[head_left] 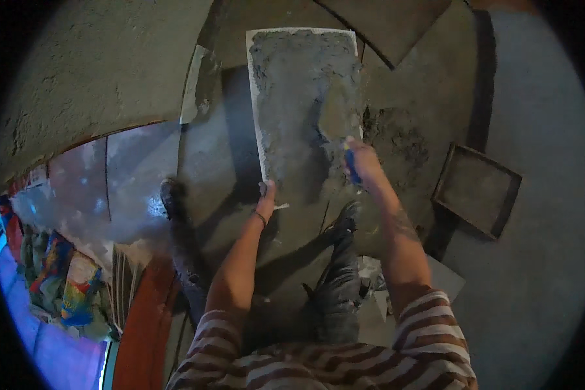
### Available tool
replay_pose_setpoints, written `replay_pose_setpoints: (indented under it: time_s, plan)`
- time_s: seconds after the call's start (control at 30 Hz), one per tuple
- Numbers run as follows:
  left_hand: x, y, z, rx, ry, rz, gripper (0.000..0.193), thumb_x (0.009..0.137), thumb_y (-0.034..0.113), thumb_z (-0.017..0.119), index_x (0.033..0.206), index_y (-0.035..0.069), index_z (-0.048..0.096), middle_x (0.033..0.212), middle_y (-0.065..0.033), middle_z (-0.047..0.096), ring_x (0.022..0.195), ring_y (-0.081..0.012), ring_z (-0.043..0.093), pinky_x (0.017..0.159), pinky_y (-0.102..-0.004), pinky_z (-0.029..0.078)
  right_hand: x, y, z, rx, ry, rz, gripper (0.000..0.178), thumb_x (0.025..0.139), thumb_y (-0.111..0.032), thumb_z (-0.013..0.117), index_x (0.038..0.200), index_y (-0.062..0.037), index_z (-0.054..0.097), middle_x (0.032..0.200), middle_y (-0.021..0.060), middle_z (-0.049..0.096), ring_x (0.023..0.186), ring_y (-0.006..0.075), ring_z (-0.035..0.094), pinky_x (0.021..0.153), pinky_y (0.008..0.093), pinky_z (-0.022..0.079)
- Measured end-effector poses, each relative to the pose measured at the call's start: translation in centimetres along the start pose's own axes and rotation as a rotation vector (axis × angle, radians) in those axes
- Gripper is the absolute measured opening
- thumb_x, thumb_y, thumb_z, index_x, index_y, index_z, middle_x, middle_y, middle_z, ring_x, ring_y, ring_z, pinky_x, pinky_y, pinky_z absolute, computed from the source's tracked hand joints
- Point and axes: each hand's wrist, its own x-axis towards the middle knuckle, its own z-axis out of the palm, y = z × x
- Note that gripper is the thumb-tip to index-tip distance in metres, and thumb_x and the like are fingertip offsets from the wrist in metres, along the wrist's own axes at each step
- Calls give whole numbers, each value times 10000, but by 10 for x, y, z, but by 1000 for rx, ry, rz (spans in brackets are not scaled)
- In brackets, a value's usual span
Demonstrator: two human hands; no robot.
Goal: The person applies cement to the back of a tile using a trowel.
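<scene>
A long pale-edged tile [292, 97] stretches out in front of me, its upper face spread with wet grey mortar. My left hand [266, 200] grips the tile by its near left corner, fingers closed at the edge. In my right hand [364, 164] is a trowel [333, 112], held by its blue handle. The trowel's blade lies over the right half of the mortar, pointing away from me; whether it presses into the mortar I cannot tell.
A shallow square frame or tray [478, 190] lies on the floor to the right. Crumbled mortar [400, 140] is scattered beside the tile. A dark slab [387, 26] is at the far side. Colourful bags [81, 286] and a reddish board [148, 318] stand at the lower left.
</scene>
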Motion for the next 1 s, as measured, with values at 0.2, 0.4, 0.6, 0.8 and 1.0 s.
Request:
replay_pose_setpoints:
  time_s: [0.2, 0.4, 0.6, 0.8, 1.0]
  plan:
    - [16, -19, -26, -115, 13, -84, 1059, 710, 833, 352, 1438, 78, 201, 1445, -169, 288, 1327, -354, 265, 999, -597, 262, -17, 28, 51, -411, -123, -373, 435, 912, -434, 466, 853, -21, 588, 589, 70, 532, 484, 176, 536, 463, 339, 447]
    - [21, -32, -24, -224, 151, -101, 967, 740, 795, 385, 1394, 85, 333, 1400, -159, 365, 1272, -346, 360, 981, -550, 322, -69, 25, 36, -963, -81, -247, 369, 876, -362, 474, 930, -21, 606, 784, 165, 625, 735, 334, 624, 660, 453, 496]
    - [38, -61, -56, -110, 230, 5, 924, 772, 774, 351, 1410, 107, 306, 1404, -135, 367, 1291, -299, 348, 1002, -511, 282, -88, 27, -12, -1118, 199, -72, 331, 905, -311, 443, 1043, -54, 598, 896, 217, 644, 887, 387, 614, 755, 474, 488]
    - [33, -72, -31, -325, 76, -37, 903, 771, 794, 282, 1450, 204, 202, 1466, -41, 271, 1343, -237, 250, 1014, -570, 191, -62, 185, -30, -884, 146, -205, 369, 915, -350, 435, 998, -20, 576, 902, 218, 636, 875, 428, 590, 752, 500, 471]
    - [59, -109, -76, -166, -67, -39, 782, 831, 712, 300, 1431, 217, 225, 1431, -48, 295, 1295, -279, 296, 999, -594, 218, -134, 133, -25, -1027, 191, -83, 338, 913, -369, 440, 1026, -88, 590, 848, 219, 635, 818, 396, 616, 697, 493, 486]
